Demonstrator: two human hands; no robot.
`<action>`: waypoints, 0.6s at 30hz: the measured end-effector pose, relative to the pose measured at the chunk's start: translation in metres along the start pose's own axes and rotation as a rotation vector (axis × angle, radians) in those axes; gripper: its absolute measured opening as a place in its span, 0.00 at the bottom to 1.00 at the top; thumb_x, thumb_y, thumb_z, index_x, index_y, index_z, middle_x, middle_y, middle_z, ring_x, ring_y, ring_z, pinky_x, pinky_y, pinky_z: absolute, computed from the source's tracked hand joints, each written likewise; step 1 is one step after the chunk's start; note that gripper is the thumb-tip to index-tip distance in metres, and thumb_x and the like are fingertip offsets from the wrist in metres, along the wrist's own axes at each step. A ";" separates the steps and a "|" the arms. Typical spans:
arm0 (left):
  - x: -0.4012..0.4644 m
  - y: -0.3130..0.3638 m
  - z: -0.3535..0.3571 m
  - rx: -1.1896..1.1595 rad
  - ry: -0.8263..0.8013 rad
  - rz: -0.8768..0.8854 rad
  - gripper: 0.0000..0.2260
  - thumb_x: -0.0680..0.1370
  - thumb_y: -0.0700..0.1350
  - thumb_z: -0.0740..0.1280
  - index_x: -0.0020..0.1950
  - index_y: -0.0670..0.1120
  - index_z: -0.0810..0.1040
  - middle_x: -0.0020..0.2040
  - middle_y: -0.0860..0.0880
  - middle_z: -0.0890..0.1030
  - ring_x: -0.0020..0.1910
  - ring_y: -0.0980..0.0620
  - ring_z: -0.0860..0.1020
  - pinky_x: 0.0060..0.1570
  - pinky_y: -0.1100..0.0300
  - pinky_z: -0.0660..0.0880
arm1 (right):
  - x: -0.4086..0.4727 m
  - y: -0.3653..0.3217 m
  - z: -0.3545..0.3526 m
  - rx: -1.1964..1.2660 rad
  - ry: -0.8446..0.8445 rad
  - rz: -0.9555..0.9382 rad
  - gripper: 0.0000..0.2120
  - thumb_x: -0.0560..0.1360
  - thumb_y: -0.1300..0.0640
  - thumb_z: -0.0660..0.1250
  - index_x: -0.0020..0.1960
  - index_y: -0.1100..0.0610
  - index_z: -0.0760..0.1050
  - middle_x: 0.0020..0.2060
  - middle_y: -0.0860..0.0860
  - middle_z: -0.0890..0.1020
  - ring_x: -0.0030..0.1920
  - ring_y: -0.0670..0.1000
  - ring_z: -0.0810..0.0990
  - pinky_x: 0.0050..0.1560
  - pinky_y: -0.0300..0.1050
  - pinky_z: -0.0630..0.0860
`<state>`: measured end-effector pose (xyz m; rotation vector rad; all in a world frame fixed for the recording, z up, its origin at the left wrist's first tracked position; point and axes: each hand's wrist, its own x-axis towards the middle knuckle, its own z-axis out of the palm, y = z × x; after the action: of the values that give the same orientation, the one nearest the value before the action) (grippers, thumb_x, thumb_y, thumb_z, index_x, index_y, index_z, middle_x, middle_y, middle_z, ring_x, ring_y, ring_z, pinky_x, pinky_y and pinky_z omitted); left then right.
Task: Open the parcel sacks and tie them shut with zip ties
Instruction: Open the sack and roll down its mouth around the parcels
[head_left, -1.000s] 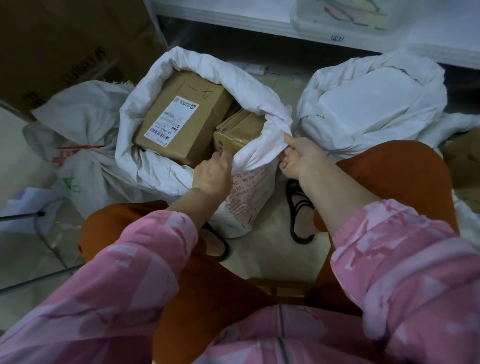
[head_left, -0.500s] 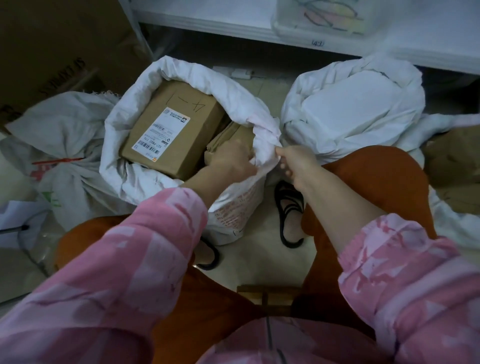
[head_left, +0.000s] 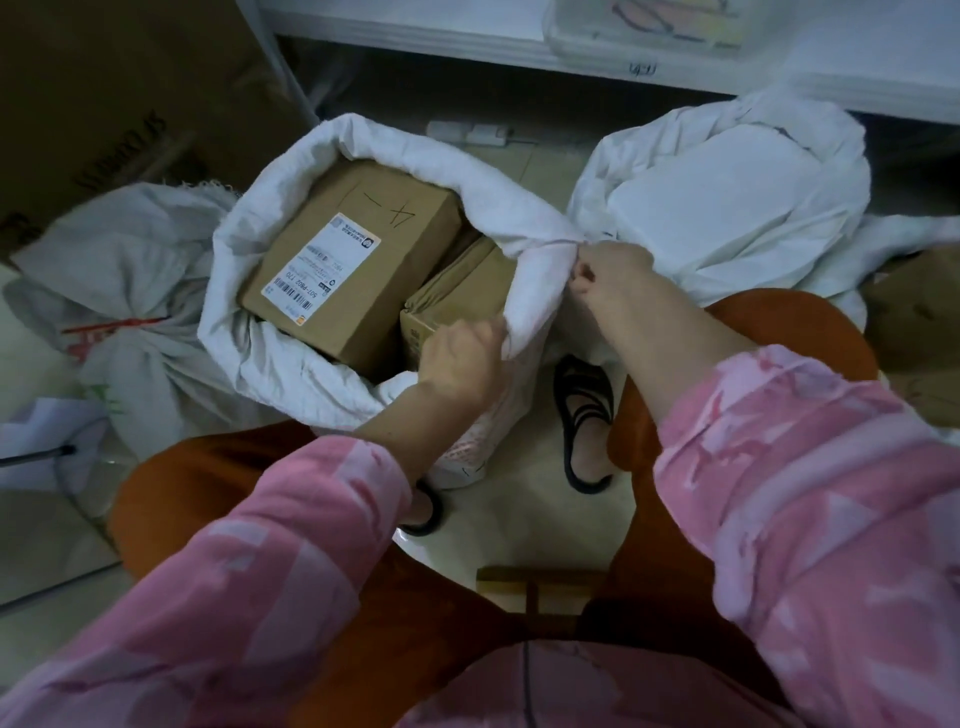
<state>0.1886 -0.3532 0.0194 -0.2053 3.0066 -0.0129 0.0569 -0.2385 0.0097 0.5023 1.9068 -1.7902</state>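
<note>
An open white woven sack (head_left: 270, 332) stands on the floor between my knees, its rim rolled outward. Inside lie a large cardboard box with a shipping label (head_left: 353, 260) and a smaller brown box (head_left: 457, 296). My left hand (head_left: 460, 358) grips the near rim of the sack. My right hand (head_left: 610, 275) pinches the right side of the rim, pulling the cloth taut between both hands. No zip tie shows in either hand.
A second white sack (head_left: 727, 208) sits at the right. A grey sack tied with a red tie (head_left: 119, 291) lies at the left. A big cardboard carton (head_left: 104, 104) stands far left, a white shelf (head_left: 467, 31) behind. My sandalled foot (head_left: 587, 426) rests below the sack.
My left hand has slid along the near rim and regripped it. My right hand has shifted up along the rim, bunching the cloth between the hands. The camera has tilted slightly.
</note>
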 end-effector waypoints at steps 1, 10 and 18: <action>-0.003 0.000 0.001 -0.023 0.012 0.010 0.07 0.77 0.44 0.65 0.53 0.45 0.76 0.46 0.45 0.80 0.45 0.44 0.79 0.37 0.57 0.66 | 0.006 0.006 -0.008 0.107 -0.022 0.040 0.11 0.74 0.61 0.63 0.35 0.56 0.66 0.23 0.47 0.72 0.25 0.44 0.70 0.29 0.34 0.69; -0.007 0.018 0.005 0.165 -0.028 0.098 0.09 0.77 0.37 0.59 0.54 0.45 0.74 0.49 0.47 0.80 0.47 0.44 0.80 0.38 0.56 0.65 | -0.005 0.002 0.009 -0.678 0.282 -0.276 0.11 0.76 0.60 0.65 0.57 0.63 0.76 0.55 0.58 0.79 0.55 0.57 0.79 0.47 0.43 0.73; -0.010 0.028 -0.007 0.231 -0.021 0.140 0.03 0.75 0.43 0.66 0.47 0.46 0.78 0.42 0.48 0.82 0.41 0.49 0.81 0.33 0.62 0.65 | -0.023 -0.006 0.029 -0.999 0.130 -0.450 0.13 0.76 0.55 0.65 0.57 0.62 0.75 0.56 0.57 0.79 0.58 0.58 0.77 0.51 0.47 0.73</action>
<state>0.1941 -0.3245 0.0273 0.0288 2.9585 -0.3391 0.0748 -0.2667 0.0266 -0.1908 2.8169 -0.7815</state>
